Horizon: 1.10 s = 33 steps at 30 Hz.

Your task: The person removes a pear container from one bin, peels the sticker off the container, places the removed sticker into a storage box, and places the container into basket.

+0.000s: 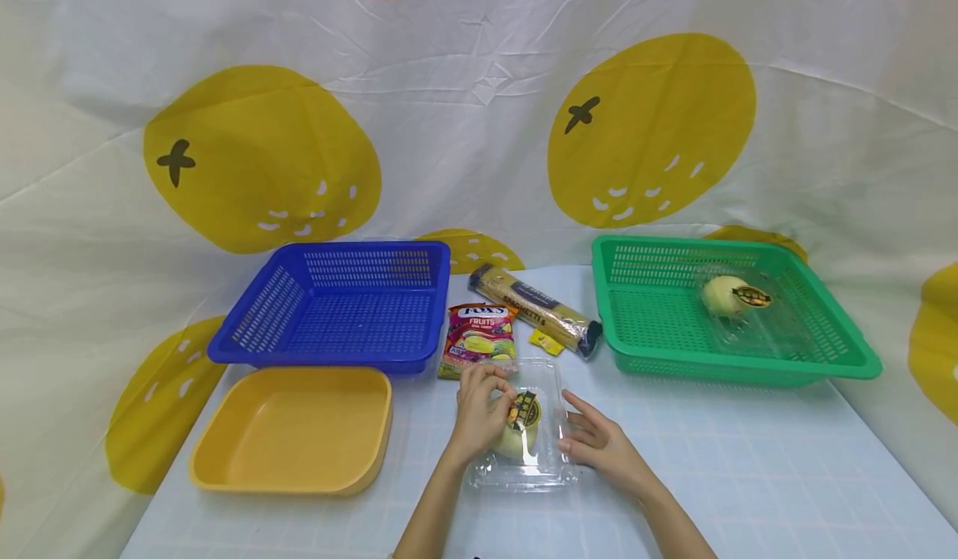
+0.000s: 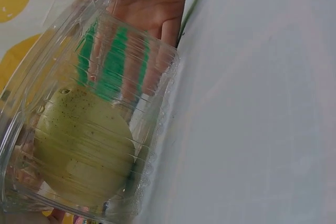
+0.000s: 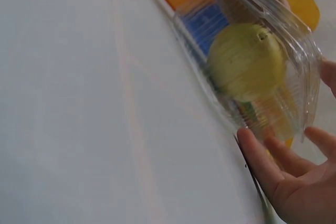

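A clear plastic clamshell box [image 1: 550, 480] with a pale yellow-green round fruit [image 1: 516, 442] inside stands on the table in front of me. A black and gold label [image 1: 526, 410] lies on its lid. With bent fingers, my left hand [image 1: 479, 413] pinches at the label's left edge; its fingertips are partly hidden. My right hand [image 1: 604, 451] is beside the box, fingers loosely extended, fingertips at its right wall. Through the box's ridged side, the fruit [image 2: 84, 145] shows in the left wrist view, and the right hand [image 2: 149, 3] appears behind it.
Behind the box lie a candy bag [image 1: 479, 338], a spaghetti pack [image 1: 535, 305] and a small yellow packet [image 1: 546, 342]. A blue basket [image 1: 329, 359] and a yellow tub [image 1: 292, 486] stand left. The green basket [image 1: 733, 368] at right holds another boxed fruit [image 1: 722, 295].
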Available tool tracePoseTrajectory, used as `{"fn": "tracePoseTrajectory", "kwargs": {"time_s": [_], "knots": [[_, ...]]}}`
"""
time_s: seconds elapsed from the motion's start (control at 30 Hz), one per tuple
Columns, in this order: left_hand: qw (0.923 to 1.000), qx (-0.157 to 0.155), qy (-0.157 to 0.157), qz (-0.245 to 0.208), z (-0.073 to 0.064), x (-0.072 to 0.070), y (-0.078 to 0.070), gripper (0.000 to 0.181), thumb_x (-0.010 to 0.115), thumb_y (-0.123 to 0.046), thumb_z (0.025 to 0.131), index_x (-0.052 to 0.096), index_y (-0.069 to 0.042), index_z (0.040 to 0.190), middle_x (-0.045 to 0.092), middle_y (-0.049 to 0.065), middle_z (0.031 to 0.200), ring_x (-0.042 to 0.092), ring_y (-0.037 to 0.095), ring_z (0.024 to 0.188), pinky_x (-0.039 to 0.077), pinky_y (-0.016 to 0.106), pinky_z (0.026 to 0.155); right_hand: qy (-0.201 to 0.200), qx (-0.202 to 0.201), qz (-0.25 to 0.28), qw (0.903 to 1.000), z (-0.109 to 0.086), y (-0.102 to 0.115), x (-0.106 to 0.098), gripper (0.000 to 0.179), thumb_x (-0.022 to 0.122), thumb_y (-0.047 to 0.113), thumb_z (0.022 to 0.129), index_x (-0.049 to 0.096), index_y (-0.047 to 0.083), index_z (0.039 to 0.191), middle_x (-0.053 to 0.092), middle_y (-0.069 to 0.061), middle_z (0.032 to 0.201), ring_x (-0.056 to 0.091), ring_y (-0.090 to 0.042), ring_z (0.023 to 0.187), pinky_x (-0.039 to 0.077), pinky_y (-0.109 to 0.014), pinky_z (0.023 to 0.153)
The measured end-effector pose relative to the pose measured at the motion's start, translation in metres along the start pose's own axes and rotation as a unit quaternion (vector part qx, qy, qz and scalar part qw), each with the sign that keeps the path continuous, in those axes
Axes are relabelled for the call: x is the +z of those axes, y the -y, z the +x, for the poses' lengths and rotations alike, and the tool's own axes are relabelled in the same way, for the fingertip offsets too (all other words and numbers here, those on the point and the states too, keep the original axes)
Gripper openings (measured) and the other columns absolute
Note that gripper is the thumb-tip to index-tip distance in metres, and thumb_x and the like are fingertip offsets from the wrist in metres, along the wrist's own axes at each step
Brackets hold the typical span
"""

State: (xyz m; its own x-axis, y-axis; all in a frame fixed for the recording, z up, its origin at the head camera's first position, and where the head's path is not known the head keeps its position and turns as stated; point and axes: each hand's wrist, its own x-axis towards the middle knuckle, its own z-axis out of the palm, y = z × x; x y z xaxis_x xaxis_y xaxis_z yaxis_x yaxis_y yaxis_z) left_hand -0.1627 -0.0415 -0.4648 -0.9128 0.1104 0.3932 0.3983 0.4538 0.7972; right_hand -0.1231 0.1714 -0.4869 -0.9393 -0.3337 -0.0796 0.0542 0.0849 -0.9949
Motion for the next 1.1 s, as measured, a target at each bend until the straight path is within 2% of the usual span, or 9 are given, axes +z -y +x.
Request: {"fn": "tracePoseTrajectory", "kwargs": {"time_s": [0.17, 0.3, 0.4, 0.57, 0.67, 0.73, 0.83, 0.93, 1.1], "knots": [[0.9998, 0.016, 0.001, -0.014, 0.000, -0.001, 0.003, 0.010, 0.066, -0.001, 0.077, 0.061, -0.007, 0.071, 0.058, 0.006, 0.103, 0.039, 0.028, 0.115, 0.027, 0.052, 0.092, -0.002, 0.005, -0.001, 1.0000, 0.000, 0.001, 0.000, 0.075, 0.065, 0.010, 0.087, 0.023, 0.008, 0.149, 0.034, -0.038, 0.137, 0.051, -0.042, 0.116, 0.052, -0.034, 0.084], [0.9980, 0.045, -0.028, -0.035, 0.000, -0.001, 0.007, 0.008, 0.070, 0.000, 0.074, 0.064, -0.005, 0.071, 0.063, 0.006, 0.097, 0.047, 0.028, 0.109, 0.031, 0.051, 0.095, -0.004, 0.010, -0.001, 0.9999, 0.000, 0.001, 0.000, 0.076, 0.066, 0.011, 0.087, 0.023, 0.009, 0.149, 0.033, -0.038, 0.138, 0.050, -0.042, 0.116, 0.052, -0.035, 0.084], [0.9951, 0.052, -0.054, -0.065, -0.001, -0.001, 0.008, 0.008, 0.073, 0.004, 0.070, 0.068, -0.002, 0.073, 0.068, 0.008, 0.089, 0.054, 0.032, 0.105, 0.035, 0.049, 0.099, -0.004, 0.010, -0.001, 0.9999, 0.000, 0.001, 0.000, 0.076, 0.066, 0.012, 0.086, 0.023, 0.009, 0.149, 0.033, -0.038, 0.138, 0.050, -0.042, 0.117, 0.052, -0.035, 0.084], [0.9915, 0.027, -0.064, -0.110, -0.004, -0.008, -0.010, 0.012, 0.074, 0.011, 0.068, 0.070, 0.005, 0.077, 0.070, 0.018, 0.087, 0.061, 0.038, 0.099, 0.041, 0.045, 0.096, -0.003, 0.013, -0.002, 0.9999, 0.000, 0.001, -0.001, 0.077, 0.067, 0.014, 0.086, 0.023, 0.009, 0.149, 0.033, -0.037, 0.138, 0.050, -0.041, 0.117, 0.052, -0.036, 0.086], [0.9909, 0.031, -0.059, -0.117, -0.005, -0.013, -0.023, 0.014, 0.072, 0.014, 0.068, 0.069, 0.009, 0.080, 0.069, 0.021, 0.085, 0.062, 0.039, 0.090, 0.045, 0.041, 0.091, -0.004, 0.017, -0.001, 0.9998, 0.000, 0.001, 0.000, 0.076, 0.066, 0.013, 0.087, 0.023, 0.009, 0.149, 0.033, -0.037, 0.138, 0.050, -0.041, 0.117, 0.051, -0.037, 0.086], [0.9909, 0.036, -0.054, -0.118, -0.005, -0.013, -0.022, 0.017, 0.071, 0.015, 0.068, 0.069, 0.009, 0.084, 0.069, 0.019, 0.082, 0.062, 0.037, 0.086, 0.046, 0.038, 0.089, -0.005, 0.020, -0.001, 0.9998, 0.000, 0.001, 0.000, 0.076, 0.066, 0.012, 0.087, 0.023, 0.010, 0.149, 0.033, -0.037, 0.138, 0.050, -0.041, 0.118, 0.051, -0.037, 0.086], [0.9922, 0.037, -0.047, -0.110, -0.004, -0.007, -0.010, 0.021, 0.072, 0.013, 0.068, 0.070, 0.005, 0.088, 0.069, 0.013, 0.082, 0.062, 0.032, 0.084, 0.046, 0.035, 0.087, -0.006, 0.020, -0.002, 0.9998, 0.000, 0.001, 0.000, 0.076, 0.066, 0.013, 0.087, 0.023, 0.009, 0.149, 0.033, -0.037, 0.139, 0.049, -0.041, 0.118, 0.051, -0.038, 0.087], [0.9951, 0.036, -0.037, -0.084, -0.002, -0.003, 0.001, 0.023, 0.074, 0.008, 0.070, 0.072, 0.000, 0.091, 0.070, 0.007, 0.087, 0.062, 0.025, 0.089, 0.045, 0.035, 0.089, -0.005, 0.017, -0.006, 0.9998, 0.000, 0.001, -0.001, 0.076, 0.066, 0.014, 0.087, 0.022, 0.009, 0.149, 0.034, -0.037, 0.138, 0.049, -0.042, 0.118, 0.051, -0.037, 0.087], [0.9980, 0.044, -0.033, -0.029, -0.002, -0.002, 0.004, 0.021, 0.075, -0.001, 0.071, 0.073, -0.003, 0.092, 0.068, 0.003, 0.091, 0.057, 0.020, 0.093, 0.044, 0.039, 0.088, -0.002, 0.012, -0.012, 0.9999, 0.000, 0.000, -0.001, 0.076, 0.066, 0.014, 0.087, 0.022, 0.009, 0.149, 0.034, -0.037, 0.138, 0.049, -0.043, 0.118, 0.051, -0.037, 0.087]]}}
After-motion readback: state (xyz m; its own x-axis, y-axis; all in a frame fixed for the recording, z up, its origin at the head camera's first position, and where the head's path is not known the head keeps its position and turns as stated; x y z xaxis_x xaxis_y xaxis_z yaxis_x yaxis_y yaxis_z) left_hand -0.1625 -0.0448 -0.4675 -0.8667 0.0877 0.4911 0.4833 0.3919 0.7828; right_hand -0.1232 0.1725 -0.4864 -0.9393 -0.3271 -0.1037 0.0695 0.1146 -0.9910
